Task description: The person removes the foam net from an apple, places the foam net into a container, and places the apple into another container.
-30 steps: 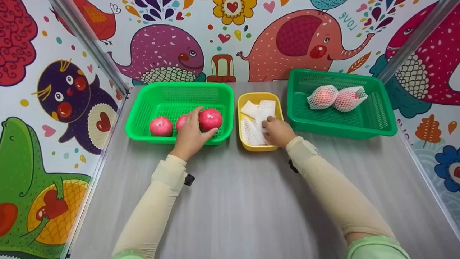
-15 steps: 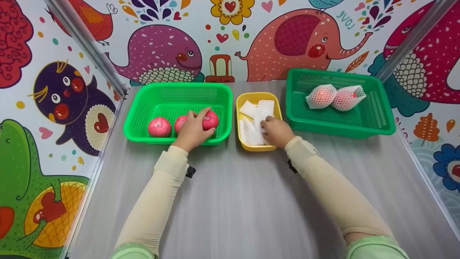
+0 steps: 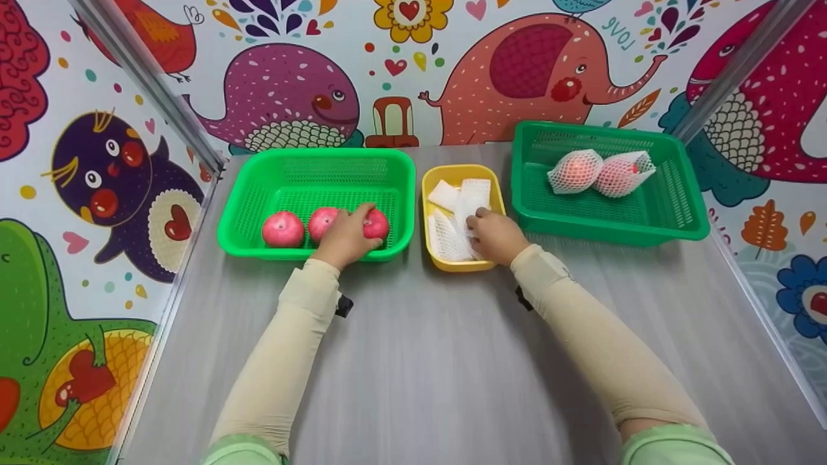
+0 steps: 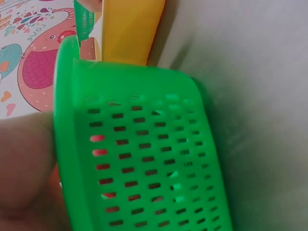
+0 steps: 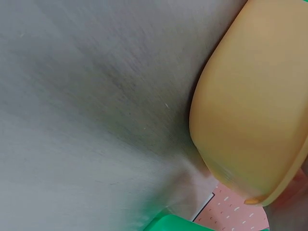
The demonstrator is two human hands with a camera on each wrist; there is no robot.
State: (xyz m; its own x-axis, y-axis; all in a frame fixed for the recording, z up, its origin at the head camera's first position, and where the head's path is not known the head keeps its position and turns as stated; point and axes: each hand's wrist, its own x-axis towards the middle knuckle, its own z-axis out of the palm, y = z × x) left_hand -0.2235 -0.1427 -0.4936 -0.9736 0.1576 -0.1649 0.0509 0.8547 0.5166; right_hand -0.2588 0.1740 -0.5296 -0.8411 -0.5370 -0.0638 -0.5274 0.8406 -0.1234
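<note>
Three pinkish-red apples sit in the light green basket [image 3: 323,169] on the left. My left hand [image 3: 345,237] curls its fingers and thumb round the rightmost apple [image 3: 377,224]; the middle apple [image 3: 320,223] is partly behind it, and the left apple [image 3: 283,228] is in plain sight. White foam fruit nets [image 3: 446,236] lie in the small yellow basket [image 3: 460,265]. Inside its right side, my right hand [image 3: 496,236] pinches one foam net [image 3: 469,219], its fingertips mostly hidden. The left wrist view has the green basket's wall [image 4: 144,82] hiding the grip.
To the right stands a dark green basket [image 3: 614,223] holding two net-wrapped apples [image 3: 597,173]. All three baskets line the back of the grey table [image 3: 426,361], against a cartoon-printed wall [image 3: 400,77]. Metal posts [image 3: 155,84] rise at the corners.
My left hand has come down over the rightmost apple and closed round it, and the apple has shifted slightly nearer to me. My right hand has stayed among the foam nets.
</note>
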